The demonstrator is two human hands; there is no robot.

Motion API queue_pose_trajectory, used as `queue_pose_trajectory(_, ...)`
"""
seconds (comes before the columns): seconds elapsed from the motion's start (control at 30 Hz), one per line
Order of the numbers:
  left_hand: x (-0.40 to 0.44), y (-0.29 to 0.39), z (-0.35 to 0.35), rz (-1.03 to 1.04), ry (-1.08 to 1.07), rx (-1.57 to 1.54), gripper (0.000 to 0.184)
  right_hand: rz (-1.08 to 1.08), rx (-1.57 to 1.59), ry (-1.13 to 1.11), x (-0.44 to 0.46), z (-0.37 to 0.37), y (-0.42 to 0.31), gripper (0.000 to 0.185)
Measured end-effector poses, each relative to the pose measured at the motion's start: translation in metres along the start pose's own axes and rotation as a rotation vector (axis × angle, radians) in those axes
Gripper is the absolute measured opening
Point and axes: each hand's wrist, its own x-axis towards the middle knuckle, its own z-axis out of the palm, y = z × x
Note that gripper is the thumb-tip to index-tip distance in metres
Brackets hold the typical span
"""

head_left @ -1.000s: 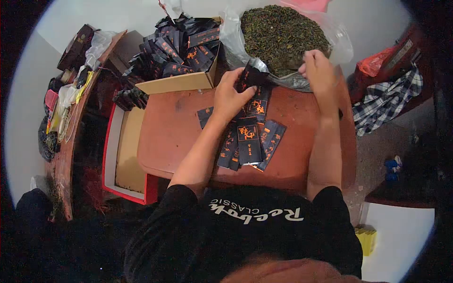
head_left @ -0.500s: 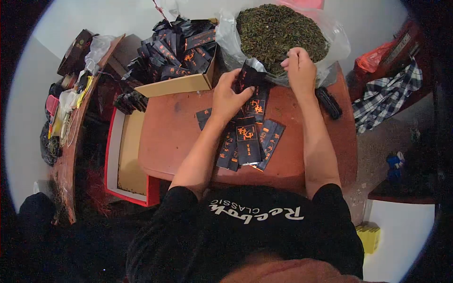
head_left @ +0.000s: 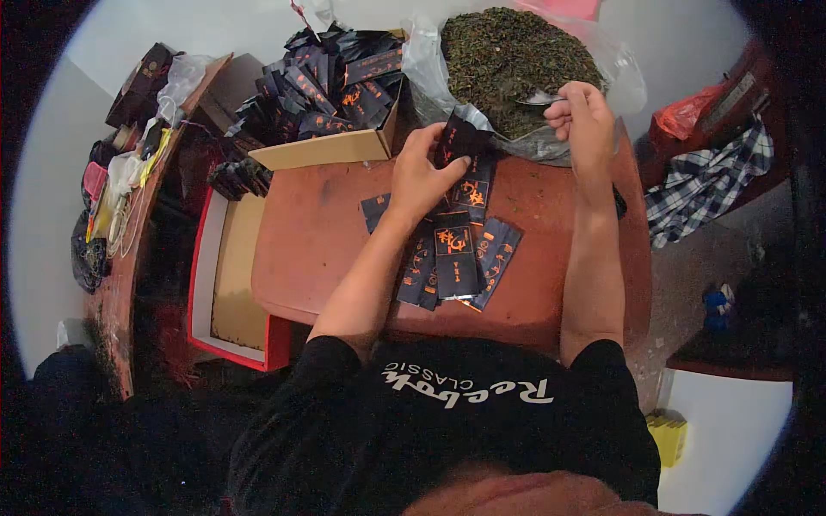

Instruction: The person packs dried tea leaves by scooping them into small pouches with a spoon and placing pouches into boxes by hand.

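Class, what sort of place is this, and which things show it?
Probably a small tea-packing corner, perhaps in a home or shop. The clues: a clear plastic bag of what looks like dried leaves, a cardboard box heaped with black packets, and a spoon in the right hand.

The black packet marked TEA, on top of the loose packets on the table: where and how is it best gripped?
Probably pinch the packet by its near end, coming from the near side. It is narrow and lies over other packets with that end uncovered, while the left hand is beyond its far end.
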Motion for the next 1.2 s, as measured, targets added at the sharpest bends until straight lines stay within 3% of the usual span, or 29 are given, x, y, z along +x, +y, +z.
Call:
queue_pose_trajectory(0.3,0.000,0.003,-0.001,0.023,0.021,0.009,0.062,0.005,-0.087,-0.211,-0.022,0.015,-0.033,0.025)
queue_pose_trajectory(0.4,-0.001,0.003,-0.001,-0.003,0.016,-0.003,0.062,-0.115,-0.366,-0.281,-0.033,0.027,-0.042,0.022)
queue_pose_trajectory(0.5,0.000,-0.007,0.005,-0.009,0.000,-0.098,0.061,-0.480,-0.589,-0.486,-0.043,0.033,-0.049,0.020)
queue_pose_trajectory(0.6,-0.001,0.000,0.001,-0.023,-0.009,-0.049,0.061,-0.438,-0.646,-0.472,-0.049,0.037,-0.052,0.021)
queue_pose_trajectory(0.8,-0.002,0.000,-0.002,-0.012,-0.014,-0.045,0.061,-0.261,-0.495,-0.115,-0.043,0.019,-0.069,0.026)
queue_pose_trajectory(1.0,-0.002,0.000,-0.001,-0.007,-0.004,-0.038,0.062,-0.086,-0.562,-0.203,-0.009,-0.007,-0.021,0.031)
queue_pose_trajectory(1.2,-0.002,0.008,-0.004,-0.028,-0.012,-0.036,0.063,-0.020,-0.294,-0.055,-0.013,0.031,0.021,0.027)
